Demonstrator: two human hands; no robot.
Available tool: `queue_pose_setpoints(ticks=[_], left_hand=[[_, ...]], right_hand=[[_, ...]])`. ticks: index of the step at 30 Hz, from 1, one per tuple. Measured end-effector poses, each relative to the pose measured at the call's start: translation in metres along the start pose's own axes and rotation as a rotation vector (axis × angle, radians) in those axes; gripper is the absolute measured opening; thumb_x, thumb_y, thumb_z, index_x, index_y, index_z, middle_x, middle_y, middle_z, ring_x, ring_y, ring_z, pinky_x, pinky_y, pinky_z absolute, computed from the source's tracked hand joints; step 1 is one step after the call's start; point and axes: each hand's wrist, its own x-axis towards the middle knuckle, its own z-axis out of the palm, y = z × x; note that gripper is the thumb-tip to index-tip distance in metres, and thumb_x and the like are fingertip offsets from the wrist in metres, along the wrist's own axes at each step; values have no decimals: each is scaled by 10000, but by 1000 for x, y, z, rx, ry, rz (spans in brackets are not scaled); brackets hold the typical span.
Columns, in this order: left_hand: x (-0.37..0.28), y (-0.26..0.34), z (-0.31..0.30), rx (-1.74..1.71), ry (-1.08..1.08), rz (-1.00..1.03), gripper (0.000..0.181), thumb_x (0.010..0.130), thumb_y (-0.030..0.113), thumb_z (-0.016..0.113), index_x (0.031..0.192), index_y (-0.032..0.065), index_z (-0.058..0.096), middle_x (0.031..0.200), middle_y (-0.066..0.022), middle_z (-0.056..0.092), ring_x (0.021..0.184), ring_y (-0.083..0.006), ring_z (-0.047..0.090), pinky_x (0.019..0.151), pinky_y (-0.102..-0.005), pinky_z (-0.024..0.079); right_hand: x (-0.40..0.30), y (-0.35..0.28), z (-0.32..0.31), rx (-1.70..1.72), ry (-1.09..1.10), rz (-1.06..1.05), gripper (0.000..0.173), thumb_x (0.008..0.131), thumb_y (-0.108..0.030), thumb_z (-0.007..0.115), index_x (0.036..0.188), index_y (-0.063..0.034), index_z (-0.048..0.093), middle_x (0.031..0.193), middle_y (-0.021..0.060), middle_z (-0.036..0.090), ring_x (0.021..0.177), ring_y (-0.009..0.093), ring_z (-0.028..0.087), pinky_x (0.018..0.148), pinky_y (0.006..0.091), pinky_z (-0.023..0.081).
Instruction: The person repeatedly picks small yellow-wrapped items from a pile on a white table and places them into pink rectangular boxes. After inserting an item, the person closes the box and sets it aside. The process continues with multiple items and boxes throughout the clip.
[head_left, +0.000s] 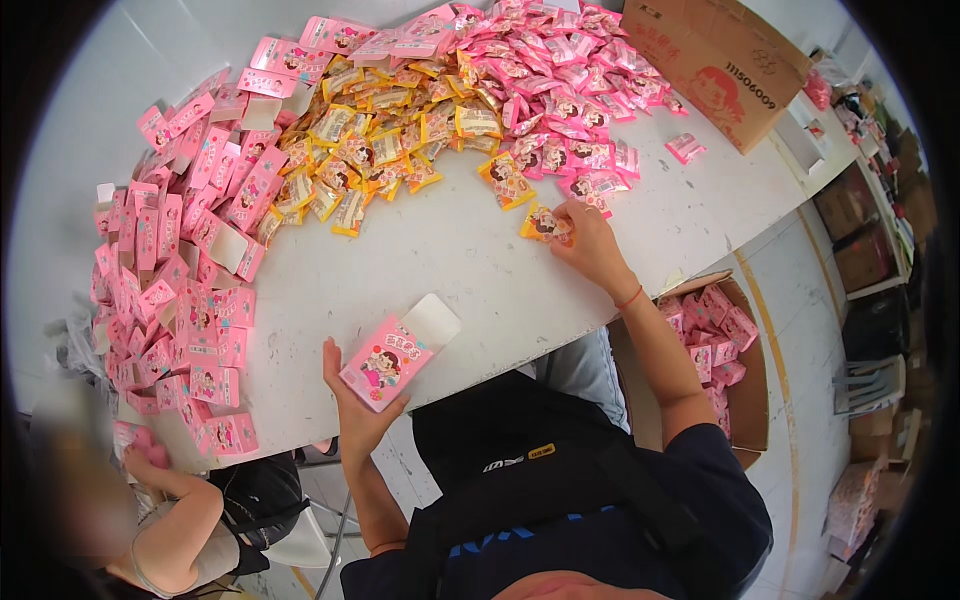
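Observation:
My left hand (367, 416) holds a pink printed carton (391, 361) at its lower end, tilted over the near part of the white table (315, 270), its pale top flap open. Farther off to the right, my right hand (592, 240) has its fingers on a small yellow-edged sachet (541, 223); how firmly they grip it is hard to tell. Another yellow sachet (507, 181) lies just beyond. Behind are a heap of yellow sachets (390, 142) and a heap of pink sachets (562, 97). At the left, many pink cartons (202, 315) are piled, some with open flaps.
A brown cardboard box (712, 67) stands at the table's back right, with a lone pink sachet (685, 148) near it. Below the right edge, an open cardboard box (750, 420) holds pink cartons. Another person (180, 517) sits at the lower left, by the table's corner.

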Motion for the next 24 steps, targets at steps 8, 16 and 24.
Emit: queue_pose_setpoints(ticks=[8,16,24], left_hand=[[20,8,7,440,-83,101,1024,615,181,864,1454,4,305,1432,-175,342,1259,-339,397,1093,-450,311],[32,19,31,175,12,195,857,591,72,862,1339,46,446,1275,-161,437,1175,-328,468,991,-398,424],[43,34,41,110,-75,214,807,572,76,867,1282,54,484,1255,-157,485,1170,-326,484,965,-403,442]], right_hand=[[13,11,-7,-155,366,49,371,715,-153,792,991,-7,592,966,180,623,919,341,592,797,432,486],[0,-20,0,591,239,368,310,796,-42,753,1018,-7,539,1032,119,635,872,159,634,675,288,532],[-27,-112,-31,849,-519,100,343,808,24,698,1127,-22,581,1061,66,606,955,122,589,819,278,486]])
